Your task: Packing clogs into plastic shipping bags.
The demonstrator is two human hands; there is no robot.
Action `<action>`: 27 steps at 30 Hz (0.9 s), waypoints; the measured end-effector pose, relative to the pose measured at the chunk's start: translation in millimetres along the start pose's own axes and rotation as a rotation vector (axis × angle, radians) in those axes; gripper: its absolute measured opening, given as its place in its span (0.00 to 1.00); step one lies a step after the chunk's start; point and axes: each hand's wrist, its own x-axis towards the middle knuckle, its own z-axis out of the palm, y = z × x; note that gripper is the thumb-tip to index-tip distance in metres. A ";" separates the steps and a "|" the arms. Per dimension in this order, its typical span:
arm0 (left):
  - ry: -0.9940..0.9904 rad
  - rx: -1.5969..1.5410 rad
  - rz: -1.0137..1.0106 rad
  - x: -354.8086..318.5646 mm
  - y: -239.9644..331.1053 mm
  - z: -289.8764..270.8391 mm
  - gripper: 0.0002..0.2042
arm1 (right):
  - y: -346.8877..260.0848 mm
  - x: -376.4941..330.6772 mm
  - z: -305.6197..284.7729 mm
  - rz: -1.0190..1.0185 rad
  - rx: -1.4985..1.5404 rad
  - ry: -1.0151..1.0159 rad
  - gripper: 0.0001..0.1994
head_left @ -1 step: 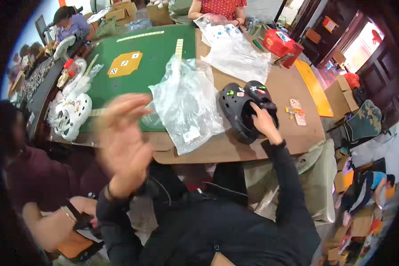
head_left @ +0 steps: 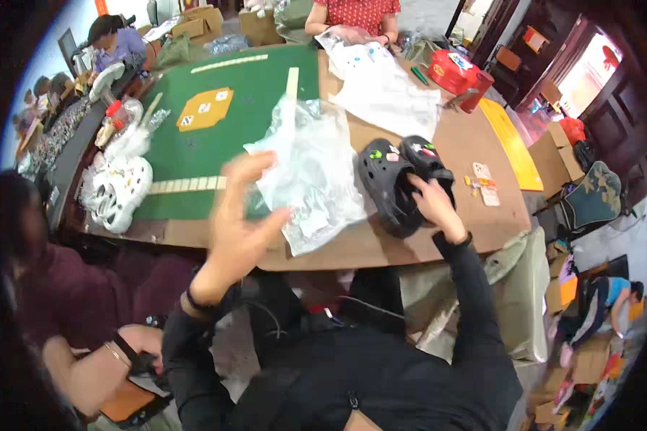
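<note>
A pair of black clogs [head_left: 389, 188] with colourful charms stands on the brown table near its front edge. My right hand [head_left: 436, 205] reaches over the clogs, its fingers gripping at the inner edges where the two shoes meet. The exact hold is partly hidden. My left hand [head_left: 241, 228] is raised at the table's front edge, fingers and thumb spread, with nothing in it. A clear plastic bag [head_left: 313, 176] lies crumpled between my left hand and the clogs, partly over the green mat [head_left: 255, 86].
White clogs [head_left: 119, 188] in plastic lie at the left edge. A decorated phone case [head_left: 486, 185] is right of the clogs. A red container [head_left: 451, 69] stands at the far right. One person sits across, holding a white bag [head_left: 388, 93]; another sits close on my left.
My left hand has moved to the right toward the plastic bag, its thumb and fingers now apart. My right hand stays at the black clogs.
</note>
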 end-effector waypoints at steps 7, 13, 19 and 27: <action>-0.328 0.748 -0.253 -66.2 -194.0 48.1 0.23 | -124.2 2.9 -26.0 -0.342 -0.071 -0.304 0.16; 0.222 0.586 -0.704 -59.8 -159.9 0.9 0.12 | -125.2 28.3 78.8 -0.813 -0.100 0.066 0.30; 0.443 0.479 -0.632 -119.8 -122.0 -14.1 0.21 | -157.7 43.6 95.6 -0.849 -0.052 -0.352 0.16; 0.314 0.699 -0.445 -117.0 -103.8 6.1 0.21 | -125.1 144.1 -14.6 -0.056 1.078 0.476 0.10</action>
